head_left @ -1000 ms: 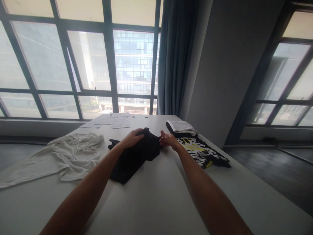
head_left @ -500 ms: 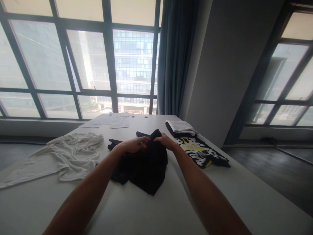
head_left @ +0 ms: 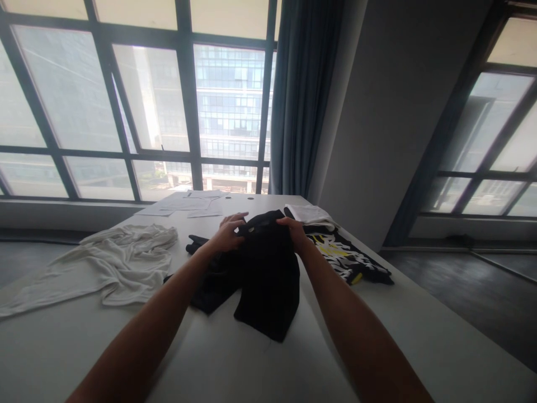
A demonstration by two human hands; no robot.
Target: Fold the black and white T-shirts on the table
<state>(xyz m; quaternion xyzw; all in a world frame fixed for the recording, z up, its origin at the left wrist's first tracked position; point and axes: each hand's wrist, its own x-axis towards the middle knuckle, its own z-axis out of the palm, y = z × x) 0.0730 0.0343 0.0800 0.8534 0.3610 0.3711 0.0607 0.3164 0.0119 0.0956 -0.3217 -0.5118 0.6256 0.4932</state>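
The black garment (head_left: pixel 268 274) hung from my two hands over the near middle of the table, its upper edge lifted and its lower part spreading down toward me. My right hand (head_left: pixel 293 230) had the upper right corner pinched between thumb and fingers. My left hand (head_left: pixel 227 234) held the upper left edge, a finger or two reaching loosely above it. Both forearms stretched forward from the bottom corners, slanting inward, palms turned toward each other. More dark fabric lay by my left wrist; I couldn't tell whether it was all one piece.

Beneath it all was the white table (head_left: pixel 210 364), its far end close to a big dark-framed window (head_left: pixel 151 101). A blue-grey curtain (head_left: pixel 300 101) hung beside a grey pillar (head_left: pixel 386 112), and grey floor (head_left: pixel 482 285) showed at the right.

On my left a white garment (head_left: pixel 126 260) lay crumpled, close to my forearm. Sheets of paper (head_left: pixel 188 204) were scattered at the far end. On my right sat a folded white cloth (head_left: pixel 309 214) and, nearer, a black, white and yellow garment (head_left: pixel 338 252), which my right hand and forearm partly covered.
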